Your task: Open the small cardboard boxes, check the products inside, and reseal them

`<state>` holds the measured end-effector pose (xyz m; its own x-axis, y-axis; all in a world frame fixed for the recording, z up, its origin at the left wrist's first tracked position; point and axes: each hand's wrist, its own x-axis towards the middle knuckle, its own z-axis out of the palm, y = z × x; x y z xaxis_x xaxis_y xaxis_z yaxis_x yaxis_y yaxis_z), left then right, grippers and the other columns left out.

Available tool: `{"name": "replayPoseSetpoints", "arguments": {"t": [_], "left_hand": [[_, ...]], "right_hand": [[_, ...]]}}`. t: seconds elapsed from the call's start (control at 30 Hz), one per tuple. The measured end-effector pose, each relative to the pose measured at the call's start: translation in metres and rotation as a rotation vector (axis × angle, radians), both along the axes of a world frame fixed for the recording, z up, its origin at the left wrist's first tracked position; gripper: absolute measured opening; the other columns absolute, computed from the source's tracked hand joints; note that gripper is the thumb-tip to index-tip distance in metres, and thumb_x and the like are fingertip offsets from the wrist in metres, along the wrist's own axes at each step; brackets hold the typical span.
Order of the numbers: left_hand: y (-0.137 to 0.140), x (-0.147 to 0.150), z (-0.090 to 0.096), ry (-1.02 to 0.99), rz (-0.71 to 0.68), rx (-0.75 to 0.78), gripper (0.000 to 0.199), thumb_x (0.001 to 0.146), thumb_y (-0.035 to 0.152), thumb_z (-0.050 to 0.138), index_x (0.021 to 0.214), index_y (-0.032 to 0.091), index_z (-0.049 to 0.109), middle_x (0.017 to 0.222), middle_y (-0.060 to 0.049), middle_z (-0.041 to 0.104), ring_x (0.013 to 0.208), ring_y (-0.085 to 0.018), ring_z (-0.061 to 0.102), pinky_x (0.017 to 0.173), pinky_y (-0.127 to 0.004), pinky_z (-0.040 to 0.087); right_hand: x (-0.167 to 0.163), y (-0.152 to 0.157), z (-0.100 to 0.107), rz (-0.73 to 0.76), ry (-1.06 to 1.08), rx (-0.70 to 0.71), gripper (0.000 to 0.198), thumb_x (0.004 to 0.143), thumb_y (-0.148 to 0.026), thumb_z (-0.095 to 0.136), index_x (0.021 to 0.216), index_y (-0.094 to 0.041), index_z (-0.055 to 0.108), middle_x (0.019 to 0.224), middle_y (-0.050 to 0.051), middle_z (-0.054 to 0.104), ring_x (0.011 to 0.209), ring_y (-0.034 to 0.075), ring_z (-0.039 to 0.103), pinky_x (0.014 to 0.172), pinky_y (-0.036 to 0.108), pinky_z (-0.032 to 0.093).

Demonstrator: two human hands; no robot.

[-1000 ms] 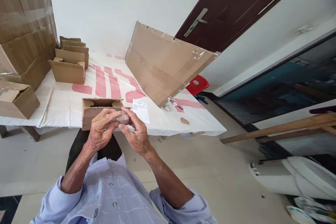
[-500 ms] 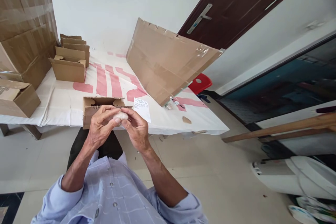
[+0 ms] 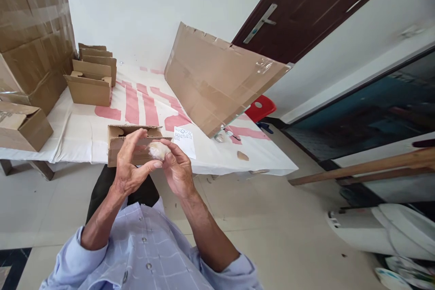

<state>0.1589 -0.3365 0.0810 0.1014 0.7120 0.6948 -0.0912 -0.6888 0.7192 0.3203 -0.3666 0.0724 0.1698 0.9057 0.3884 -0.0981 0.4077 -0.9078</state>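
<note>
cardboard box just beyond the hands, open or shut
Open: the cardboard box beyond the left hand shows a dark gap along its top, between front and back edges. Whether anything lies inside, I cannot tell.

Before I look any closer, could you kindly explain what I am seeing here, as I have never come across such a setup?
Of course. There is no machine here, only a person's two bare hands. The view comes from a camera worn on the head, looking forward and down, so the person's shirt shows below. The right hand holds a small pale lump in its grip; the left hand is open beside it, its thumb close to the lump. Just beyond is an open box at the near edge of the cloth-covered table. A marked sheet of paper lies right of that box, more boxes stand to the left, and a large piece of cardboard stands tilted behind.
</note>
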Motion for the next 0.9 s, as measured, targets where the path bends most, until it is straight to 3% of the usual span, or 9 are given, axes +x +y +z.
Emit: {"name": "replayPoseSetpoints", "arguments": {"t": [0.1,0.17,0.27,0.37,0.5,0.6,0.7,0.9], "left_hand": [[-0.010,0.011,-0.003,0.036,-0.060,-0.001,0.071,0.108,0.055,0.072,0.171,0.031,0.050,0.166,-0.017,0.061,0.154,-0.037,0.060,0.124,-0.056,0.055],[-0.018,0.022,-0.006,0.028,-0.112,0.001,0.078,0.111,0.053,0.066,0.180,0.035,0.033,0.176,-0.016,0.051,0.162,-0.038,0.051,0.134,-0.061,0.045],[-0.024,0.037,-0.011,0.006,-0.137,0.018,0.095,0.112,0.056,0.063,0.185,0.036,0.004,0.189,-0.017,0.027,0.174,-0.041,0.030,0.140,-0.067,0.032],[-0.020,0.040,-0.016,0.013,-0.169,0.048,0.106,0.110,0.061,0.063,0.184,0.034,-0.008,0.192,-0.020,0.013,0.177,-0.043,0.019,0.142,-0.069,0.024],[-0.006,0.024,-0.020,0.031,-0.318,0.032,0.108,0.104,0.073,0.066,0.184,0.040,0.002,0.191,-0.018,0.022,0.174,-0.044,0.028,0.139,-0.069,0.031],[-0.004,0.013,-0.016,-0.074,-0.255,-0.016,0.095,0.106,0.073,0.063,0.183,0.044,0.016,0.189,-0.013,0.030,0.171,-0.042,0.037,0.132,-0.063,0.043],[-0.012,0.017,-0.007,-0.152,-0.203,-0.058,0.089,0.106,0.070,0.066,0.181,0.038,0.030,0.186,-0.013,0.036,0.172,-0.039,0.036,0.135,-0.058,0.041],[-0.030,0.039,0.008,-0.446,-0.543,-0.414,0.079,0.107,0.071,0.064,0.171,0.028,0.046,0.176,-0.019,0.052,0.160,-0.038,0.056,0.132,-0.059,0.047]], "right_hand": [[-0.003,-0.001,0.001,-0.037,-0.061,0.020,0.057,0.098,-0.073,0.074,0.131,-0.027,0.077,0.132,0.013,0.083,0.116,0.030,0.081,0.102,0.049,0.067],[-0.004,-0.002,0.002,-0.076,-0.088,0.023,0.059,0.098,-0.075,0.072,0.131,-0.026,0.077,0.131,0.014,0.083,0.115,0.030,0.081,0.101,0.048,0.068],[-0.007,-0.004,0.003,-0.110,-0.093,0.034,0.060,0.097,-0.076,0.072,0.130,-0.026,0.077,0.129,0.013,0.084,0.112,0.030,0.081,0.096,0.046,0.068],[-0.006,-0.005,0.006,-0.134,-0.115,0.086,0.056,0.099,-0.073,0.072,0.130,-0.027,0.077,0.130,0.014,0.083,0.115,0.031,0.081,0.098,0.048,0.068],[0.001,-0.008,0.015,-0.224,-0.243,0.232,0.048,0.102,-0.066,0.073,0.130,-0.027,0.076,0.132,0.015,0.081,0.125,0.033,0.078,0.104,0.052,0.067],[0.003,-0.013,0.021,-0.273,-0.401,0.367,0.037,0.105,-0.053,0.074,0.133,-0.029,0.074,0.134,0.014,0.079,0.129,0.032,0.076,0.104,0.052,0.068],[-0.001,-0.016,0.024,-0.278,-0.549,0.511,0.033,0.109,-0.040,0.071,0.141,-0.032,0.071,0.138,0.013,0.078,0.129,0.031,0.076,0.105,0.053,0.068],[-0.012,-0.018,0.025,-0.432,-0.699,0.617,0.041,0.109,-0.031,0.069,0.150,-0.032,0.064,0.136,0.014,0.080,0.127,0.034,0.078,0.109,0.060,0.066]]}}
